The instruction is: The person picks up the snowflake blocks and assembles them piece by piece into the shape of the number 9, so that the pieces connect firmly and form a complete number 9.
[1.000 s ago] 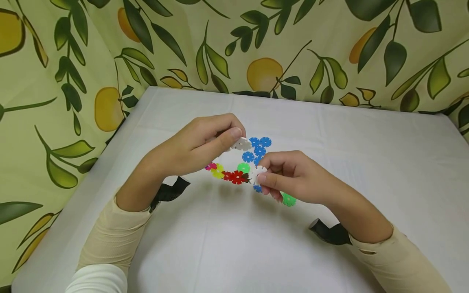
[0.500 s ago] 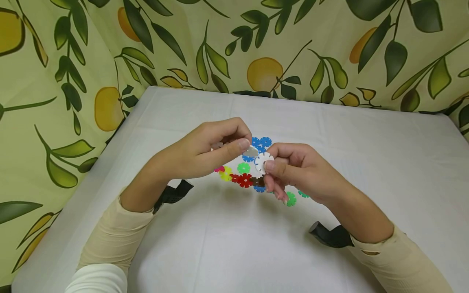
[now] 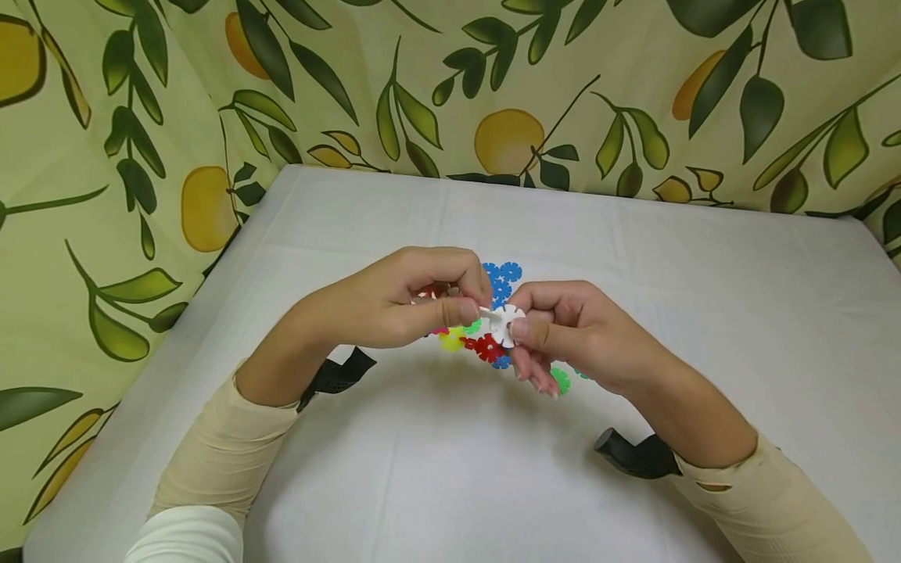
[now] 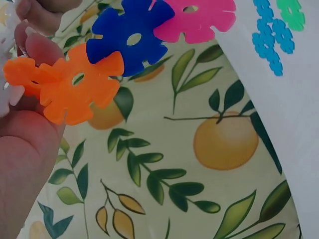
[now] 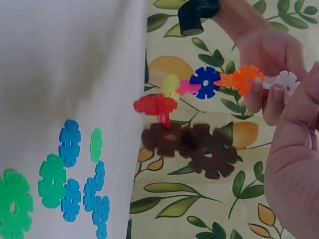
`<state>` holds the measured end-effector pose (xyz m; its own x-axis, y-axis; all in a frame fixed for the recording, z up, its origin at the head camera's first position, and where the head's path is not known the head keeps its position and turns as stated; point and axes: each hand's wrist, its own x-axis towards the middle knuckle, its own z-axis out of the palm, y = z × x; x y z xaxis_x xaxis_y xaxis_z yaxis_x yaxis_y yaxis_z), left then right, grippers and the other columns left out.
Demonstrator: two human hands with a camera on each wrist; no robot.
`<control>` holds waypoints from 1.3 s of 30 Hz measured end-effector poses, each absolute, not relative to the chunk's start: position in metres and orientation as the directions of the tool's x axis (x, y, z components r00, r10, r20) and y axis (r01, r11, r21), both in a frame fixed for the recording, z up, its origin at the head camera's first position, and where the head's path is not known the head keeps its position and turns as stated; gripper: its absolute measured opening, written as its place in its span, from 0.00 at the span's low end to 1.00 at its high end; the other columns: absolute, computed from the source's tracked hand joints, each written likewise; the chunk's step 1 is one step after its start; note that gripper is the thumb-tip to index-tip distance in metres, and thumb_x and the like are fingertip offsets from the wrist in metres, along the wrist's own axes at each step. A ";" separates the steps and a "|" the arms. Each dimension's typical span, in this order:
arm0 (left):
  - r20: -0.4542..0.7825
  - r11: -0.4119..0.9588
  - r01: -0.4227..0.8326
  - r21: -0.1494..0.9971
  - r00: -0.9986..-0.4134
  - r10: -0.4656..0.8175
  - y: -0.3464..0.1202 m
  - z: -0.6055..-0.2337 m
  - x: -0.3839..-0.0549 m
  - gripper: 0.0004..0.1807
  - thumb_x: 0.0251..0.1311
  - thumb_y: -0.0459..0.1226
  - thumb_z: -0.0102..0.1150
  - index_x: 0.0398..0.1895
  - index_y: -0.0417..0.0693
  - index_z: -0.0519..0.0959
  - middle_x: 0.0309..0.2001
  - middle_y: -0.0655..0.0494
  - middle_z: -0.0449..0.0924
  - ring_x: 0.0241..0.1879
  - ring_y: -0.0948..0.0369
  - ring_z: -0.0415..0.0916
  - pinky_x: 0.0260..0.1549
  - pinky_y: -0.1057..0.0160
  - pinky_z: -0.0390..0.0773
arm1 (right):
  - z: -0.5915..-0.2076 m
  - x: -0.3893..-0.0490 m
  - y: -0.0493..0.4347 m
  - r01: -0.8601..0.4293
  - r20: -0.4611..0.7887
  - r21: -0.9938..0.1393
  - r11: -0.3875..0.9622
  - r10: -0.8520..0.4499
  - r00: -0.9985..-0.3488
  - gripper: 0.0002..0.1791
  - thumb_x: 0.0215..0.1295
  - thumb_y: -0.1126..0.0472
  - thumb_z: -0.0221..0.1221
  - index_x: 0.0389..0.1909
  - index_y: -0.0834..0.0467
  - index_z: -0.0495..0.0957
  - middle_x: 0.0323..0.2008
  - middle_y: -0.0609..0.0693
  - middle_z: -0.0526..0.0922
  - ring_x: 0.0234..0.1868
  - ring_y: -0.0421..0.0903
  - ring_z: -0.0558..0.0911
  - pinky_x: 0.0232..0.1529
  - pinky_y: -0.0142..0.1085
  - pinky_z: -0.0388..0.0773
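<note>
In the head view, my left hand (image 3: 394, 301) pinches a white notched disc (image 3: 483, 312), seen nearly edge-on. My right hand (image 3: 577, 336) holds another white notched disc (image 3: 503, 328) between thumb and finger, and the two discs meet; whether they interlock I cannot tell. From the left hand runs a chain of linked discs. The right wrist view has its orange (image 5: 243, 79), blue (image 5: 200, 87), pink (image 5: 188, 87), yellow (image 5: 170, 82), red (image 5: 152, 105) and brown discs (image 5: 219, 162). Up close in the left wrist view are an orange disc (image 4: 99, 84) and a blue one (image 4: 114, 35).
Blue discs (image 3: 501, 288) lie on the white table (image 3: 450, 469) behind the hands, several of them joined. A green disc (image 3: 560, 380) lies below the right fingers. Each wrist wears a black camera mount (image 3: 637, 455). A patterned curtain (image 3: 436, 94) borders the table.
My left hand has moved right and down with its chain, until its white disc meets the one in my right hand. The right hand has shifted only slightly.
</note>
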<state>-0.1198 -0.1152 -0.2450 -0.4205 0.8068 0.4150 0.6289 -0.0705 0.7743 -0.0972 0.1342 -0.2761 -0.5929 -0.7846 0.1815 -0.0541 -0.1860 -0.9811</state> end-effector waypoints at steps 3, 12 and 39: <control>0.409 -0.106 0.595 0.797 -0.401 0.820 -0.114 -0.247 -0.120 0.07 0.64 0.22 0.57 0.34 0.41 0.77 0.30 0.58 0.73 0.32 0.56 0.70 0.31 0.59 0.72 | -0.276 -0.096 0.134 -0.041 0.183 -0.980 -0.195 -0.801 -0.570 0.08 0.74 0.75 0.48 0.33 0.67 0.72 0.21 0.57 0.78 0.14 0.51 0.73 0.15 0.39 0.74; 0.412 -0.089 0.611 0.787 -0.412 0.813 -0.112 -0.244 -0.117 0.06 0.64 0.23 0.59 0.33 0.42 0.78 0.29 0.58 0.75 0.30 0.58 0.72 0.29 0.60 0.73 | -0.273 -0.092 0.135 -0.034 0.196 -0.976 -0.214 -0.809 -0.555 0.08 0.74 0.75 0.46 0.35 0.67 0.72 0.21 0.58 0.78 0.14 0.52 0.73 0.15 0.40 0.73; 0.377 -0.106 0.362 0.926 -0.879 0.293 -0.117 -0.235 -0.122 0.09 0.80 0.35 0.37 0.54 0.40 0.64 0.43 0.37 0.73 0.37 0.47 0.78 0.42 0.55 0.83 | -0.268 -0.111 0.143 -0.285 0.253 -0.958 0.005 -0.445 -0.859 0.21 0.74 0.71 0.52 0.65 0.62 0.66 0.51 0.63 0.81 0.54 0.57 0.81 0.52 0.39 0.80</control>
